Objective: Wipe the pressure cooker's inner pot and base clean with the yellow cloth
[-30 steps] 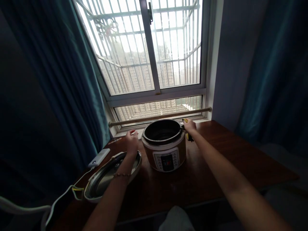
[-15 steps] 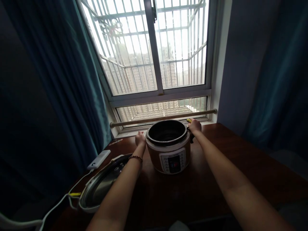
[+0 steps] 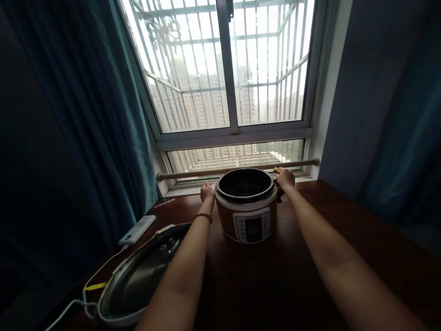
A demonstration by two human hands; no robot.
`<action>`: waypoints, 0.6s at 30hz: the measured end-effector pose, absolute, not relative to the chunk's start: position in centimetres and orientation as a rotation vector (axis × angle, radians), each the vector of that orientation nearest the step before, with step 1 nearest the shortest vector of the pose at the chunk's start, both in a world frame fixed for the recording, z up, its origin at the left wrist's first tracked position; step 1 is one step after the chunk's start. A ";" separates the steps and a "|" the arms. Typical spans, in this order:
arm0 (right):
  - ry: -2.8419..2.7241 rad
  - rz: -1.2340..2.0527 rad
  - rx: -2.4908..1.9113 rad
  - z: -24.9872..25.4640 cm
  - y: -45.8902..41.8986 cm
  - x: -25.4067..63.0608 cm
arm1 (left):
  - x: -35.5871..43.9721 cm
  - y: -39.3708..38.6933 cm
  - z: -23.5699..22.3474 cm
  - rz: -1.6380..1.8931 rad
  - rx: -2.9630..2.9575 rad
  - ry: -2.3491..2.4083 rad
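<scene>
A round electric pressure cooker (image 3: 248, 216) with a front control panel stands lidless on the dark wooden table (image 3: 344, 220), its dark inner pot (image 3: 245, 184) showing. My left hand (image 3: 207, 191) is closed against the cooker's left side at the rim. Closed as well, my right hand (image 3: 285, 178) grips the right side handle, with something small and yellow beside the fingers. The cooker's lid (image 3: 144, 271) lies upside down on the table to the left, under my left forearm.
A white power bank (image 3: 137, 229) lies near the table's left edge with a white cable (image 3: 99, 271) running toward the lid. A wooden rod (image 3: 237, 168) spans the window sill behind the cooker. Teal curtains (image 3: 103, 115) hang on both sides of the barred window.
My left hand left the lid and moved right to the cooker's left side. The right hand stayed on the right handle. The view shifted forward and up.
</scene>
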State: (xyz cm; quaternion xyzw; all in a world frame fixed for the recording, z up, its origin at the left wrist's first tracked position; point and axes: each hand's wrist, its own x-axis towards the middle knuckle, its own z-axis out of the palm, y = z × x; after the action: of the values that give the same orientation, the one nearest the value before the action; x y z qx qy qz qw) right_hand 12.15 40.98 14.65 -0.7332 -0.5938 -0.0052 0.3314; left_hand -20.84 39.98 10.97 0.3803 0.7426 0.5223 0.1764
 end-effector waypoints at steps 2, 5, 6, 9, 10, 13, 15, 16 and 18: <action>-1.554 -0.025 -1.916 14.6 41.4 12.1 | -20.9 40.5 10.9 1.460 1.078 2.114; -1.553 -0.035 -1.922 14.5 41.9 12.1 | -21.0 41.1 10.7 1.435 1.083 2.126; -1.552 -0.037 -1.924 14.5 42.0 12.1 | -21.0 41.2 10.7 1.428 1.086 2.127; -1.549 -0.038 -1.926 14.6 42.3 12.1 | -21.0 41.5 10.6 1.413 1.098 2.131; -1.548 -0.037 -1.927 14.6 42.4 12.1 | -21.0 41.6 10.5 1.409 1.101 2.132; -1.546 -0.028 -1.931 14.6 42.5 12.1 | -21.0 41.7 10.5 1.399 1.109 2.139; -1.545 -0.020 -1.930 14.5 42.6 12.1 | -21.0 41.8 10.4 1.395 1.118 2.141; -1.543 -0.017 -1.929 14.5 42.6 12.1 | -21.0 41.8 10.4 1.394 1.122 2.143; -1.539 -0.011 -1.925 14.5 42.7 12.1 | -21.0 41.8 10.4 1.392 1.129 2.145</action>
State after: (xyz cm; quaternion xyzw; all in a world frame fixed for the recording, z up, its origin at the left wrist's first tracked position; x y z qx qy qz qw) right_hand 12.07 42.65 14.52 -0.7368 -0.5890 -0.0040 0.3320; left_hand -20.97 41.81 10.40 0.3978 0.7559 0.4906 0.1725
